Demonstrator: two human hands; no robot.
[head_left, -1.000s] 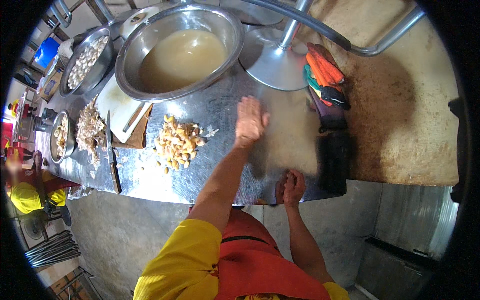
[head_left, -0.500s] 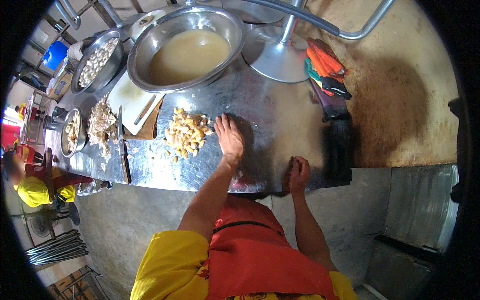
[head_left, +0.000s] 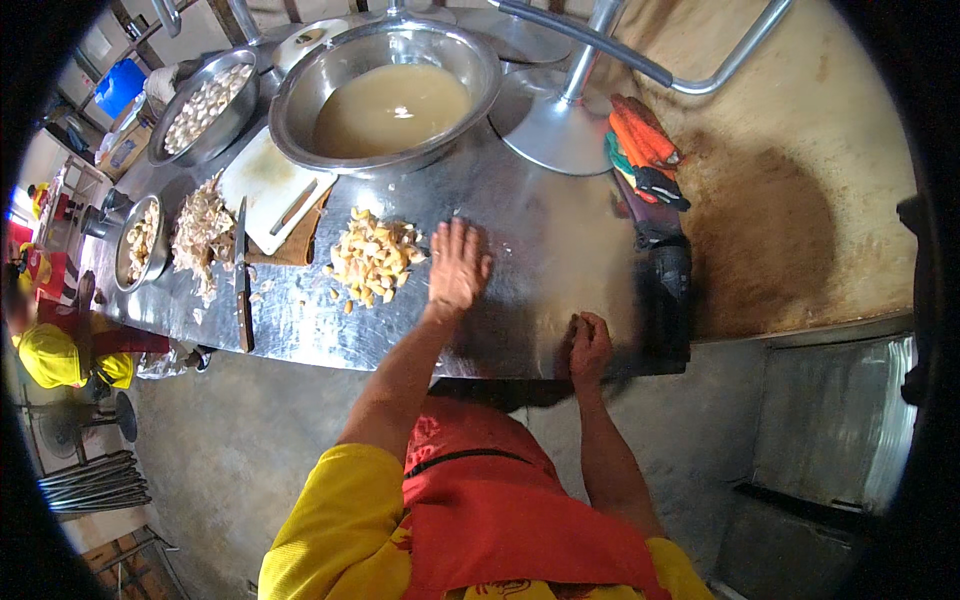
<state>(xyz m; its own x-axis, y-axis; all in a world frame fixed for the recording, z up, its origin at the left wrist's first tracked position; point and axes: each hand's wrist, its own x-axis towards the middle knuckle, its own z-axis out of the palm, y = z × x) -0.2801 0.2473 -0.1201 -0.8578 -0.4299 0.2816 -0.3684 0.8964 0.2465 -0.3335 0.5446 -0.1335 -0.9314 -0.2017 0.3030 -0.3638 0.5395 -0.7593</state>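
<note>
My left hand (head_left: 458, 262) lies flat on the steel table (head_left: 520, 230), fingers apart, just right of a pile of pale yellow cloves (head_left: 370, 255). My right hand (head_left: 590, 348) is at the near edge, fingers curled; whatever it might hold is hidden. Left of the pile are a knife (head_left: 243, 300), a heap of papery peels (head_left: 200, 230) and a white cutting board (head_left: 260, 175) on brown cloth. Beyond them stands a large steel basin (head_left: 390, 105) of cloudy liquid.
Bowls of cloves (head_left: 210, 105) and pieces (head_left: 142, 240) stand left. Orange gloves (head_left: 645, 135) lie right, beside a steel pedestal (head_left: 545, 140) below a curved tube (head_left: 730, 80). A tan board (head_left: 830, 200) adjoins the table. A co-worker (head_left: 60, 350) is at far left.
My left hand has come back from near the basin and leftward to beside the clove pile. My right hand has shifted slightly up along the edge, fingers still curled.
</note>
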